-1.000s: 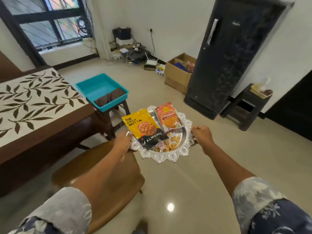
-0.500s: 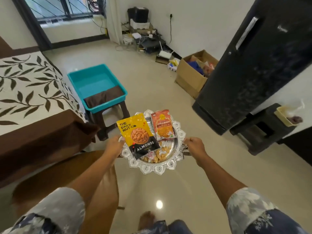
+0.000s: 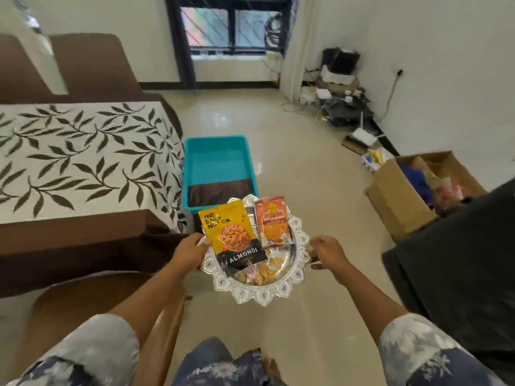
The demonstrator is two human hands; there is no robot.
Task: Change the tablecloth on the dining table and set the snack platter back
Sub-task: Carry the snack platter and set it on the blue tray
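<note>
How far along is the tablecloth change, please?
Done: the cream tablecloth with brown leaves lies spread; a folded brown cloth sits in the turquoise plastic tub. In hand: the left hand and right hand grip the scalloped silver snack platter above the floor. Left: set it on the tablecloth.

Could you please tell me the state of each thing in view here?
snack platter: held in the air, loaded.
left hand: grips the platter's left rim.
right hand: grips its right rim.
almonds packet: lying on the platter.
leaf-print tablecloth: spread out, edges draped.
teal tub: open, brown cloth inside.
cardboard box: open.
</note>
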